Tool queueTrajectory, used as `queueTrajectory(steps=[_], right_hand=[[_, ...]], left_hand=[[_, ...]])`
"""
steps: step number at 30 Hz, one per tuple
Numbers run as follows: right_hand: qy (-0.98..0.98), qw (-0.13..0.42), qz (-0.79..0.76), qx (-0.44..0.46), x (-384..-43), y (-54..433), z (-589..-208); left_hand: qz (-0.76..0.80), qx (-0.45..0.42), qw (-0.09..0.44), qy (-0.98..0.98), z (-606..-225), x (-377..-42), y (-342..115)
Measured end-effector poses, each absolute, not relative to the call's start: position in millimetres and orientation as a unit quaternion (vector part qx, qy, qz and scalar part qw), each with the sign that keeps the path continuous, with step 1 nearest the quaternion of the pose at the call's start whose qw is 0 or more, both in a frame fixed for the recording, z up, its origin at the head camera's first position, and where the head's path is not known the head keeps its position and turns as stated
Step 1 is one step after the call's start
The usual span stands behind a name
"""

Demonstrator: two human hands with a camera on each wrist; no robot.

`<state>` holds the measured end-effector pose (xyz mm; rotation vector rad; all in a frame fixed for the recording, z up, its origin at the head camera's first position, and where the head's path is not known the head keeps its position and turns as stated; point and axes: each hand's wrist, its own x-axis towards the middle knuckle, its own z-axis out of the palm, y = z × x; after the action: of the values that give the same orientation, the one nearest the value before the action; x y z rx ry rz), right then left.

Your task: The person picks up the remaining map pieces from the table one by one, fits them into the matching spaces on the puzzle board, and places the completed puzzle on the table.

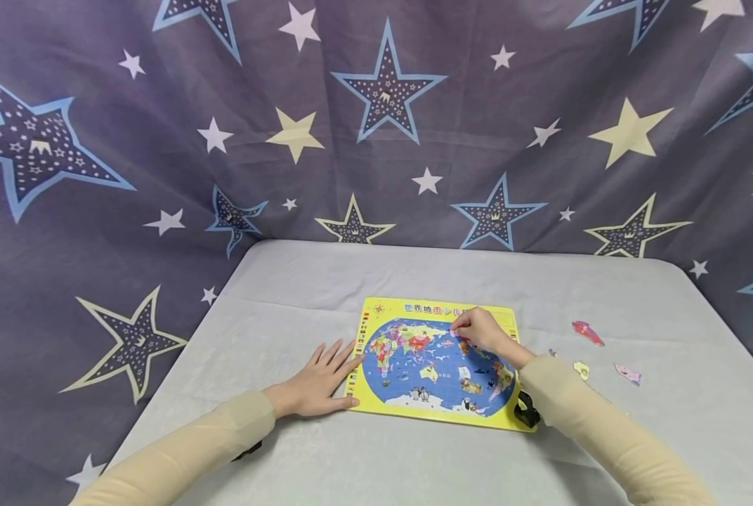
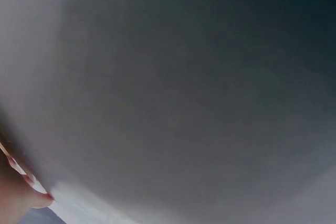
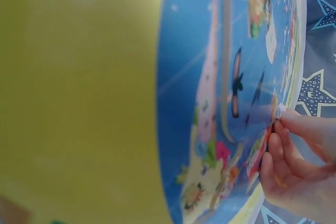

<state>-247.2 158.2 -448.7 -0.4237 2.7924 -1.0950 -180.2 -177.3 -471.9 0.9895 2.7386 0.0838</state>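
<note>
A yellow world map puzzle board (image 1: 440, 416) with a blue oval map lies on the table. My right hand (image 1: 482, 330) is over its upper right part. Thumb and fingertips there pinch a small pale pink puzzle piece (image 1: 454, 333), mostly covered by the fingers. In the right wrist view the same hand (image 3: 299, 158) has its fingertips close to the map surface. Flat with fingers spread, my left hand (image 1: 316, 383) rests on the table, its fingertips touching the board's left edge. Only part of that hand (image 2: 21, 195) shows in the left wrist view.
Right of the board lie loose puzzle pieces: a red one (image 1: 588, 333), a yellowish one (image 1: 581, 370) and a pinkish-purple one (image 1: 628, 374). A tiny piece (image 1: 552, 353) lies near the right sleeve. Behind the grey-covered table (image 1: 300, 281) hangs a star-patterned curtain (image 1: 414, 176).
</note>
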Motion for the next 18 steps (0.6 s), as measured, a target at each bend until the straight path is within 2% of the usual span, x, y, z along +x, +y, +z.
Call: queueTrajectory(steps=[18], right_hand=[[0.924,0.062,-0.354,-0.13,-247.1,157.3,-448.0]], left_hand=[[0.033,0.346,0.1,0.932,-473.2,-179.8,-178.0]])
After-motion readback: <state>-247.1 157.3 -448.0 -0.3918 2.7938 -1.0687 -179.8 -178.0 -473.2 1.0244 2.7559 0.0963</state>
